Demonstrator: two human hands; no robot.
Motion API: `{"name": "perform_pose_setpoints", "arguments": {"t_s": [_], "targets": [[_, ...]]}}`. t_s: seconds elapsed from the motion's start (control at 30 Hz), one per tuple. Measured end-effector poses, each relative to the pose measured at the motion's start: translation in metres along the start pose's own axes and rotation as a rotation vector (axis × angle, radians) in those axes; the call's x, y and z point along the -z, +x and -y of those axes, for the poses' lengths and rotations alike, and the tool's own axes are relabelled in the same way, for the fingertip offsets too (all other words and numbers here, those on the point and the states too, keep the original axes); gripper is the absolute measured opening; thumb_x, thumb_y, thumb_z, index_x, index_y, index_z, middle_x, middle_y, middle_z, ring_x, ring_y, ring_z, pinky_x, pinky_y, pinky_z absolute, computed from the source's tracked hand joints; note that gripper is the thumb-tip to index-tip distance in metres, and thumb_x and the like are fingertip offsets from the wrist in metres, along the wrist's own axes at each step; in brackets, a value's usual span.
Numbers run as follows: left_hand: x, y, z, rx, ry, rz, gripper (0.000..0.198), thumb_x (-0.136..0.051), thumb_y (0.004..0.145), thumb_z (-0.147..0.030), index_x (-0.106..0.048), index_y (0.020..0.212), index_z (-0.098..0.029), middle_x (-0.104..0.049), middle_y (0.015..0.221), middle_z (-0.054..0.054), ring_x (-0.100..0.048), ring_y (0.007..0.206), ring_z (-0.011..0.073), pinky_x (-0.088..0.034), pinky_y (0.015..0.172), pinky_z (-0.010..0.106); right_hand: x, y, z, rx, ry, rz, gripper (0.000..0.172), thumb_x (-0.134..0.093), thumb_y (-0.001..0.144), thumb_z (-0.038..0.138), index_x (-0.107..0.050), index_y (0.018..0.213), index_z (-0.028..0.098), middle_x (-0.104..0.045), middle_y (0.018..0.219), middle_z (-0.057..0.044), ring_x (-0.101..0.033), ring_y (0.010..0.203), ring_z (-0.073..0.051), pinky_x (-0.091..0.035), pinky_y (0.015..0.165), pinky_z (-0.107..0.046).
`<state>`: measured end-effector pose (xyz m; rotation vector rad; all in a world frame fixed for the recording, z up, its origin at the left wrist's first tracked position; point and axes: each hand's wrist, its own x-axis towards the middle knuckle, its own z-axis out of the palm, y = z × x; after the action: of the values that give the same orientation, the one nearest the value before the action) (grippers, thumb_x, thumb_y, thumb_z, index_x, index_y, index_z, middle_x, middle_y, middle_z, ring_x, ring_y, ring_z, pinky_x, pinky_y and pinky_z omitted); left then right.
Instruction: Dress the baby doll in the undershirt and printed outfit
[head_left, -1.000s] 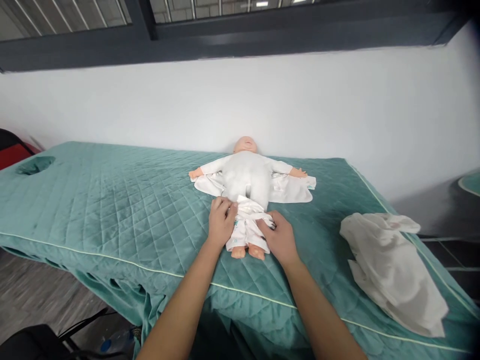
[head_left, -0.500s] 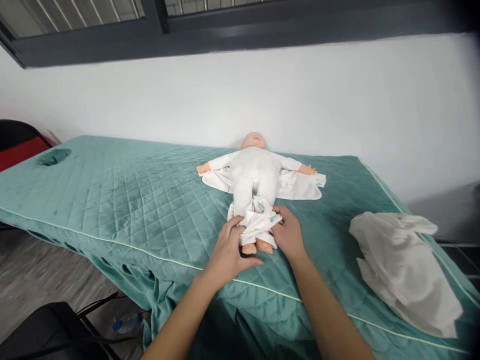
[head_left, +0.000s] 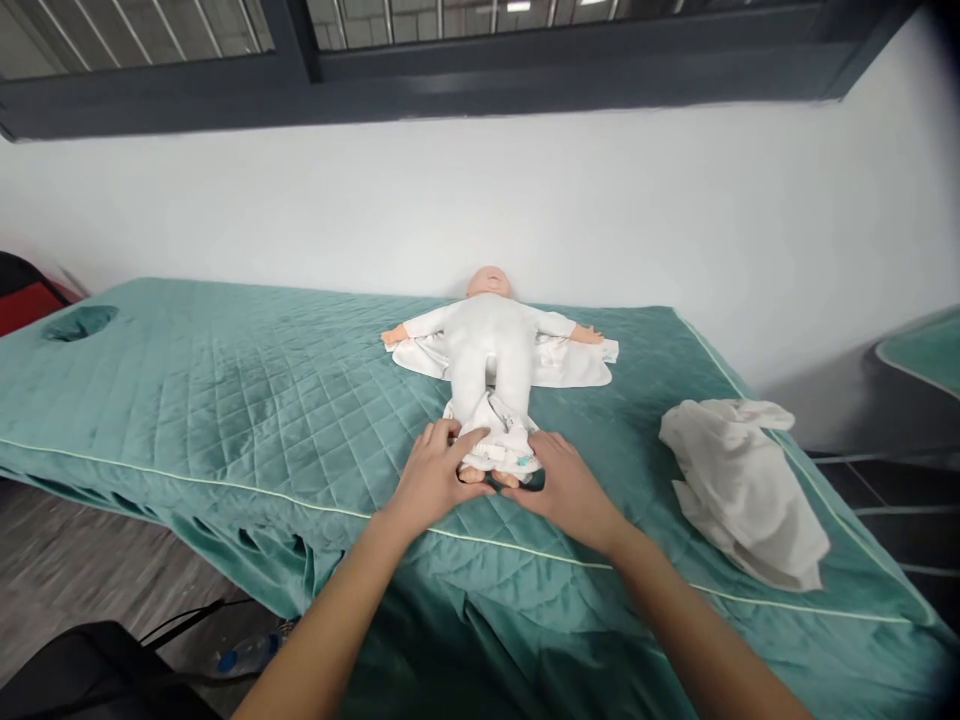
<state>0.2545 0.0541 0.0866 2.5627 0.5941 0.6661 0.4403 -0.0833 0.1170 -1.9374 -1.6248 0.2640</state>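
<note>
A baby doll (head_left: 491, 325) in a white body covering lies on its back on the green bed, arms spread and feet towards me. White baby trousers (head_left: 499, 440) with a small green print are bunched around its lower legs, and its feet stick out below. My left hand (head_left: 433, 470) is closed on the left side of the trousers, with a finger across the cloth and the thumb near the feet. On the opposite side my right hand (head_left: 566, 485) grips the trousers' edge, its fingertips partly hidden. Beneath the doll's arms lies a spread white garment (head_left: 574, 368).
A crumpled white cloth (head_left: 746, 490) lies on the right of the quilted green bed (head_left: 262, 400). The bed has a face hole (head_left: 81, 323) at its left end. Behind it stands a white wall (head_left: 337, 210). A black bag (head_left: 97, 670) and a plastic bottle (head_left: 251, 652) are at lower left.
The view has shifted slightly right. My right hand has moved down along the trousers towards the feet, and its thumb now points inward. The trousers' upper folds lie flatter over the ankles.
</note>
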Motion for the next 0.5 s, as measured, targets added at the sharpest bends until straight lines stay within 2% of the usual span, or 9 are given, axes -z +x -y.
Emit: {"name": "perform_pose_setpoints", "arguments": {"t_s": [0.13, 0.27, 0.37, 0.5], "targets": [[0.008, 0.01, 0.007, -0.041, -0.091, 0.054, 0.061, -0.08, 0.078, -0.045, -0.059, 0.132, -0.028, -0.063, 0.118, 0.008, -0.058, 0.111, 0.0277, -0.049, 0.097, 0.044, -0.002, 0.013, 0.0, 0.037, -0.087, -0.05, 0.02, -0.069, 0.081, 0.036, -0.057, 0.088, 0.021, -0.066, 0.094, -0.006, -0.058, 0.092, -0.026, -0.043, 0.082, -0.036], [0.014, 0.017, 0.007, -0.016, -0.148, -0.021, 0.032, -0.068, 0.088, -0.029, -0.063, 0.119, -0.025, -0.07, 0.117, 0.007, -0.063, 0.111, 0.0262, -0.049, 0.095, 0.041, 0.009, 0.03, 0.006, 0.0, -0.081, -0.045, 0.009, -0.065, 0.081, 0.027, -0.058, 0.084, 0.022, -0.068, 0.088, -0.003, -0.061, 0.083, -0.022, -0.04, 0.079, -0.034], [0.023, 0.018, -0.001, 0.004, -0.191, -0.034, 0.035, -0.063, 0.088, -0.022, -0.062, 0.123, -0.026, -0.07, 0.124, 0.006, -0.065, 0.112, 0.0256, -0.05, 0.093, 0.039, 0.02, 0.033, 0.016, -0.06, -0.059, -0.026, 0.004, -0.06, 0.082, 0.023, -0.056, 0.079, 0.022, -0.069, 0.083, -0.001, -0.061, 0.077, -0.02, -0.038, 0.071, -0.031], [0.043, 0.013, -0.014, 0.038, -0.26, 0.081, 0.046, -0.062, 0.084, -0.017, -0.06, 0.128, -0.029, -0.066, 0.136, 0.004, -0.066, 0.115, 0.0263, -0.051, 0.096, 0.038, 0.034, 0.027, 0.03, -0.095, -0.001, 0.083, 0.006, -0.058, 0.082, 0.024, -0.055, 0.077, 0.023, -0.068, 0.081, 0.0, -0.06, 0.072, -0.019, -0.036, 0.064, -0.029]]}}
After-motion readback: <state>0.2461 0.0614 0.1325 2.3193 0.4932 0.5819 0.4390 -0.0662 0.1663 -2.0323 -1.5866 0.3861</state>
